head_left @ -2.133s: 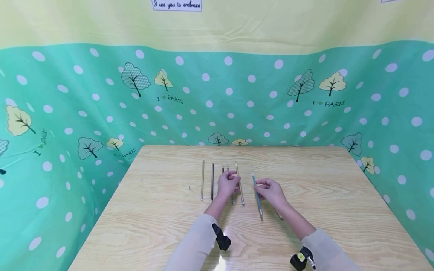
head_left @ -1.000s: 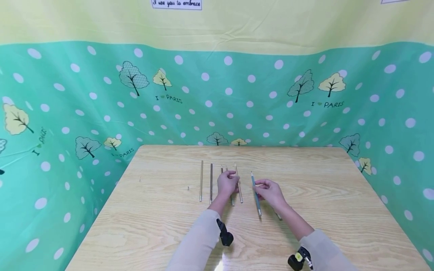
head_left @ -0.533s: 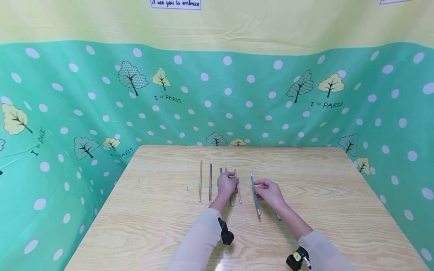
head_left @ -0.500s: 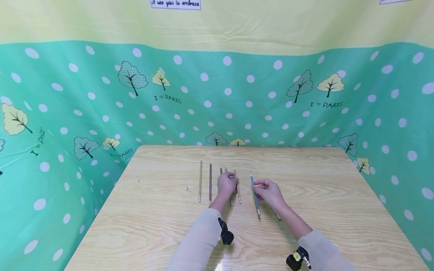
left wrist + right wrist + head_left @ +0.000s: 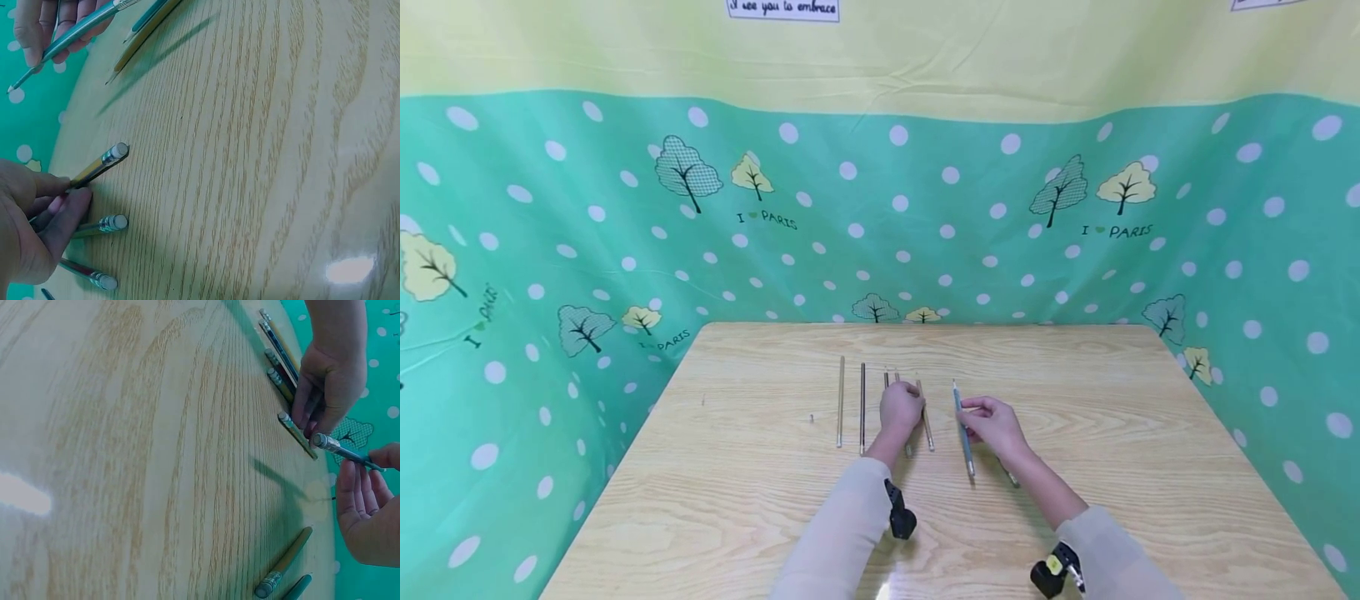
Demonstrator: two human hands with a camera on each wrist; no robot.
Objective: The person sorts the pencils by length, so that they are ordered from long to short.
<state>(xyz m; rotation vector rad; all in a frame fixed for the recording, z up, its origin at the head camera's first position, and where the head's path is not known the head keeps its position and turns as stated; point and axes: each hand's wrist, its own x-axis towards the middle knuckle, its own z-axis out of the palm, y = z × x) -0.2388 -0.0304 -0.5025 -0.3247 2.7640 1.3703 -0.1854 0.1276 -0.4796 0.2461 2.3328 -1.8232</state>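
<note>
In the head view, my left hand is over a row of pencils at the table's middle. Its thumb and fingertips pinch a yellow pencil, whose silver-banded eraser end points toward me. Under and beside that hand lie a grey-looking pencil and a dark pencil, partly hidden by it. To the right, my right hand pinches a blue pencil between thumb and fingers, tip pointing away. This pencil is held above the table; its shadow falls apart from it in the wrist views.
Left of the left hand lie a black pencil and a tan pencil. Under the right forearm are another yellow pencil and a teal pencil. A tiny scrap lies on the wooden table. A patterned curtain surrounds the table.
The yellow pencil's far end has come slightly nearer to me under the left fingers. The right hand holds the blue pencil almost still. The head view has shifted slightly.
</note>
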